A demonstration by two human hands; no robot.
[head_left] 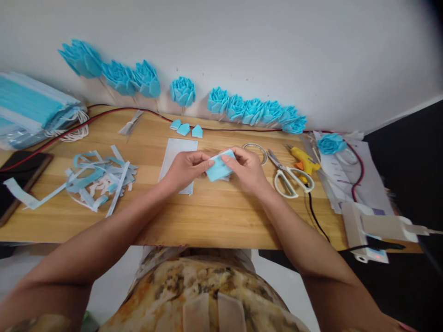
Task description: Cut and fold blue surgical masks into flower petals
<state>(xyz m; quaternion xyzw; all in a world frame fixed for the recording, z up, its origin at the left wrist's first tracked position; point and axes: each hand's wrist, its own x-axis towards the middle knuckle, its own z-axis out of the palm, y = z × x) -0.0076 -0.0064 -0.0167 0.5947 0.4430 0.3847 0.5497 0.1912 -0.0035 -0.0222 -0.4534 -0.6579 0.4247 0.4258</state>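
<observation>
My left hand (187, 169) and my right hand (246, 168) meet over the middle of the wooden table (214, 216). Both pinch a small light-blue piece of mask fabric (218, 167) between thumb and fingers, one hand at each end. Under my left hand lies a flat pale-blue mask sheet (175, 154). Three small folded blue petals (187, 129) sit just beyond it.
Blue fabric flowers (254, 110) line the wall. A stack of masks (31, 108) and a phone (20, 177) are at left, near a pile of cut strips (100, 177). Tape ring (258, 148), scissors (289, 175), yellow glue gun (304, 160), cables and a power strip (367, 230) at right.
</observation>
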